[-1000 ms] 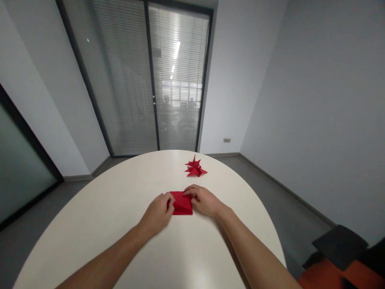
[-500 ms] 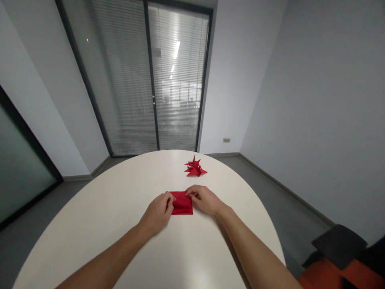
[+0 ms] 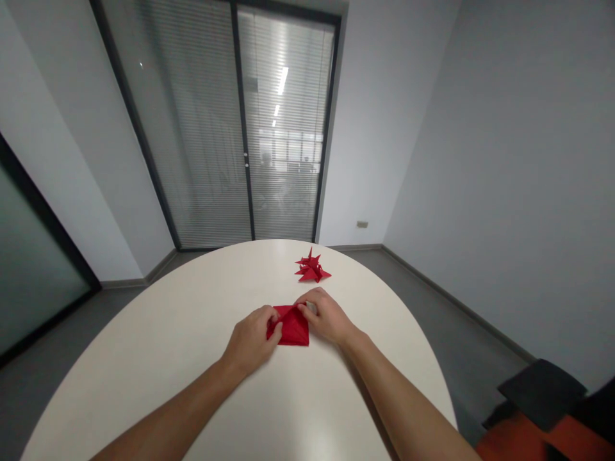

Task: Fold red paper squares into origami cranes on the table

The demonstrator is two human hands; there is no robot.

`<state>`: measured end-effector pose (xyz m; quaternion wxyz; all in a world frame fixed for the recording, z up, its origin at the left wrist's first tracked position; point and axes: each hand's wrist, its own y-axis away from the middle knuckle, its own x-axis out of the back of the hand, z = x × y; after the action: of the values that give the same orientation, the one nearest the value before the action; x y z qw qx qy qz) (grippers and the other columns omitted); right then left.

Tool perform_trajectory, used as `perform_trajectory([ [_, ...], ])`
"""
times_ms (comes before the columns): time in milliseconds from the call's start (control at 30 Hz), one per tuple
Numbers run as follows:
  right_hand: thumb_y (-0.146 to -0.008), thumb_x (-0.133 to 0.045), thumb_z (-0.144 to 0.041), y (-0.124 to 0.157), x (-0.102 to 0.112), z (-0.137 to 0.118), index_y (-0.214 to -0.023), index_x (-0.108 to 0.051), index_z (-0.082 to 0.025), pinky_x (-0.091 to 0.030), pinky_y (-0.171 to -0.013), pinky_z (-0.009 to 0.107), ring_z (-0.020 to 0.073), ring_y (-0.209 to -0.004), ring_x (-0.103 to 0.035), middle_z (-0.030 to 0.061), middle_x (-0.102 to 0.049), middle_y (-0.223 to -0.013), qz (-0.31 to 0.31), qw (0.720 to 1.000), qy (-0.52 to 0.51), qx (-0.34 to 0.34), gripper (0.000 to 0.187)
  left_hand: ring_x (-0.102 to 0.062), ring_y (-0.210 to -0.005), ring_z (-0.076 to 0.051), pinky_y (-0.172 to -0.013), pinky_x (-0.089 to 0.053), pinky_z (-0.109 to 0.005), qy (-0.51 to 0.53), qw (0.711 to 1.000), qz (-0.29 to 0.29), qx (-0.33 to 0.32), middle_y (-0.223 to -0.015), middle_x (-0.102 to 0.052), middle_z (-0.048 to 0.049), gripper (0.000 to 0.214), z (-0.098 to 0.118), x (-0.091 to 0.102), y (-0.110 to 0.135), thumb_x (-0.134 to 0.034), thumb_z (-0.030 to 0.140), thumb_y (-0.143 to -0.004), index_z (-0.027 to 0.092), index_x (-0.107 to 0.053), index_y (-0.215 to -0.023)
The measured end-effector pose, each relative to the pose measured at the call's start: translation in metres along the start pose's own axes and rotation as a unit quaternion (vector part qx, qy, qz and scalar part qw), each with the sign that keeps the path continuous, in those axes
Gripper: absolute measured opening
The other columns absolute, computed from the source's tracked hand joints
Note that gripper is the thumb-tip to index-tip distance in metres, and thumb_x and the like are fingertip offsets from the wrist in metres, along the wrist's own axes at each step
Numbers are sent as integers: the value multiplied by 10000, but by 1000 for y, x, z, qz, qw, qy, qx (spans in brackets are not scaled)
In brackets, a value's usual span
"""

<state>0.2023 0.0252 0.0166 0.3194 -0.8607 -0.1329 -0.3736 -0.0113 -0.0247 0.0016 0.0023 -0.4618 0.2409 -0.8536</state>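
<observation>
A folded sheet of red paper lies on the white table between my hands. My left hand is closed on its left edge, with thumb and fingers pinching the paper. At the far right corner, my right hand pinches the top layer and holds it lifted, so a slanting fold shows across the sheet. Beyond my hands sits a small cluster of red folded-paper pieces with pointed tips, apart from both hands.
The round white table curves away on both sides. An orange and black chair stands at the lower right, off the table. Glass panels with blinds and plain walls lie beyond.
My right hand has raised the paper's top layer at the far right corner, making a slanting fold. My left thumb has moved onto the sheet's left part. The red cluster stays put.
</observation>
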Motion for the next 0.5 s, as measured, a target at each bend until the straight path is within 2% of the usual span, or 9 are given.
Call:
perform_trajectory([
  [133, -919, -580, -220, 2, -8, 0, -1071, -670, -209, -461, -926, 364, 215, -1003, -610, 68, -700, -1066, 24, 999, -28, -7, 178, -569, -660, -171, -633, -366, -268, 7, 999, 12, 32, -759, -620, 10, 70, -2, -2, -1, -481, 222, -893, 240, -523, -840],
  [300, -869, -630, -211, 2, -18, 1, -1239, -598, -232, -502, -887, 359, 202, -973, -628, 64, -667, -1188, 42, 994, -67, -70, 371, -579, -619, -171, -601, -351, -261, 28, 996, 14, 80, -710, -620, 15, 52, 1, 0, -3, -478, 234, -900, 242, -511, -860],
  [500, -849, -656, -224, 1, -23, 0, -1253, -601, -230, -516, -882, 357, 212, -1001, -638, 66, -667, -1225, 51, 988, -95, -110, 408, -617, -639, -176, -579, -361, -250, 43, 992, 6, 119, -730, -660, 3, 67, 2, 1, -5, -486, 285, -913, 244, -494, -861],
])
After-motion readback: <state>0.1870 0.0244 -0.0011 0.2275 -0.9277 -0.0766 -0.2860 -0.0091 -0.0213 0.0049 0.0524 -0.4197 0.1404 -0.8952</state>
